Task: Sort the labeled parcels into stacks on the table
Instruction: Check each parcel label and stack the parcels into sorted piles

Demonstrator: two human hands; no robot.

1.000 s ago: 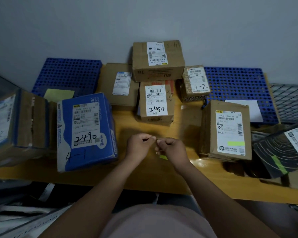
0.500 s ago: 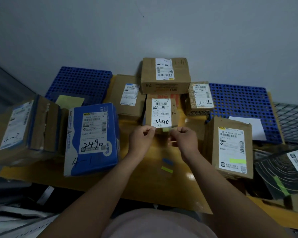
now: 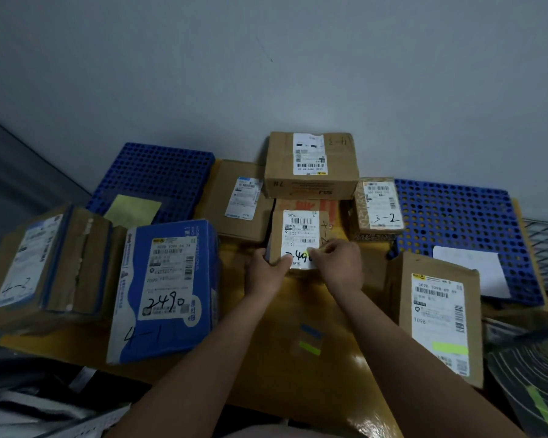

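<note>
Grey wall (image 3: 266, 74) backs a yellow counter (image 3: 298, 390) crowded with labelled parcels, with blue perforated trays (image 3: 152, 172) lying at its far corners. We have both hands on the small brown parcel (image 3: 299, 229), which sits mid-counter, just in front of a larger carton (image 3: 310, 165). Our left hand (image 3: 264, 273) grips its near left corner, thumb on the label, which we judge is to steady it. Our right hand (image 3: 342, 267) curls its fingertips onto the label's lower edge, pinching a yellow-green tab (image 3: 306, 253) against the handwritten 2490. We read the tab as a sorting mark; similar coloured strips (image 3: 310, 348) are stuck to the counter nearer us, within easy reach. The blue parcel (image 3: 168, 286) to the left carries the same 2490, so we judge the two belong in one stack. Labels face up, presumably so the numbers can be compared.
</note>
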